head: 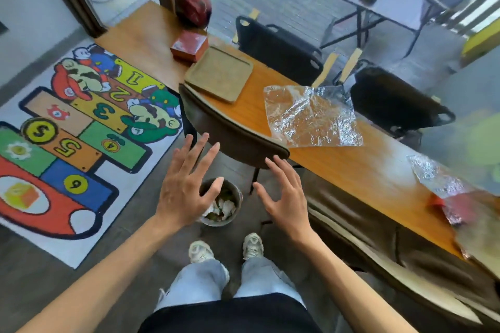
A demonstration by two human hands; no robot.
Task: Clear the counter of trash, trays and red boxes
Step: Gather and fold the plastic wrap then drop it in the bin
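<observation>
A long wooden counter [351, 167] runs from upper left to lower right. On it lie a red box [188, 45], a tan tray [219, 73], a sheet of clear plastic wrap [311, 116] and, at the right edge, more crumpled plastic over a red wrapper [457, 208]. My left hand [186, 184] and my right hand [284, 194] hover open and empty above a small round trash bin [232, 211] on the floor, which holds crumpled paper.
A dark brown chair back [230, 130] stands between me and the counter. A red helmet [193, 5] rests at the counter's far end. Black chairs [278, 43] line the far side. A colourful numbered play mat [75, 138] covers the floor to the left.
</observation>
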